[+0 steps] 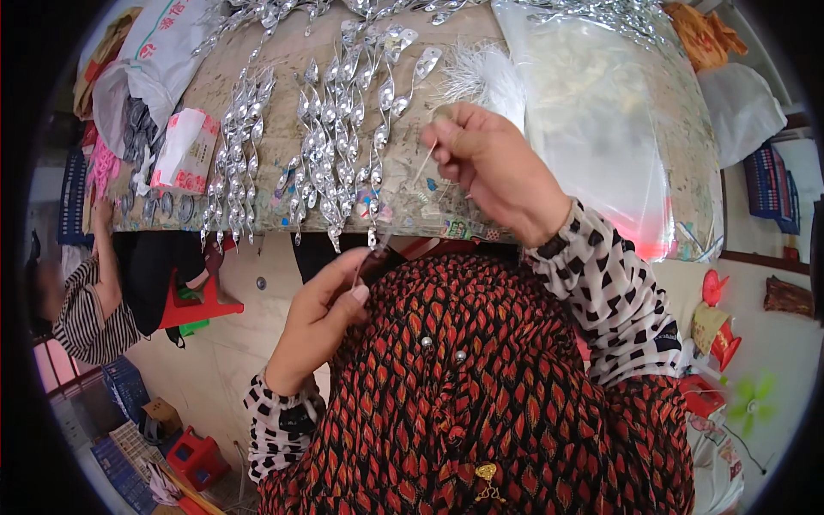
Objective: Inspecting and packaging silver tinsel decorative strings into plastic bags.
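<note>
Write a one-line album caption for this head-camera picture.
Both hands, left hand and right hand, pinch a thin strand above rows of silver spiral ornaments on a worktable.

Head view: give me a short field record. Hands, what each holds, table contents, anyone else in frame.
left hand: below the table edge, fingers pinched on a thin wire or thread; closed
right hand: raised over the table, pinching a thin pale stick; closed
table: worn surface
silver ornaments: shiny leaf-shaped strands in rows
white feather tuft: behind the right hand
clear plastic bags: stacked at right
tissue pack: at left
other person: striped sleeve, left edge
</note>
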Demonstrator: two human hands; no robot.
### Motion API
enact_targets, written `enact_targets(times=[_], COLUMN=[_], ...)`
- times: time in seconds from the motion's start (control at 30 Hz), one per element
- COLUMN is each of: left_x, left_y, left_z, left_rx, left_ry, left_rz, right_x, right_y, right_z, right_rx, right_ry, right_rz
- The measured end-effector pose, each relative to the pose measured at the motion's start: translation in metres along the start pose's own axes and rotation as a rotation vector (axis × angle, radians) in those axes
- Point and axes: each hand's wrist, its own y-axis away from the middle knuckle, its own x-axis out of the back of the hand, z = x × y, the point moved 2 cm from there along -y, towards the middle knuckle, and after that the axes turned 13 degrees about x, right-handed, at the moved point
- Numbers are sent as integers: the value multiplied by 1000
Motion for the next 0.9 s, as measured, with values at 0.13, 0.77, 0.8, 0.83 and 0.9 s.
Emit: enact_targets(times=[0.13, 0.77, 0.8, 0.83, 0.9], left_x=[5, -25, -26, -26, -26], left_y=[7, -18, -18, -18, -17], left_z=[4, 35, 36, 35, 35], left_rx=[-203, -60, -60, -58, -49], left_ry=[-350, 393, 336, 334, 256], left_rz=[-265, 33, 81, 83, 129], right_x=[-37, -18, -17, -22, -39], right_y=[22, 47, 48, 51, 60], right_z=[-3, -19, -24, -38, -46], right_rx=[119, 283, 281, 628, 983], right_ry=[372, 454, 451, 919, 1398], right_rz=[-287, -33, -36, -188, -467])
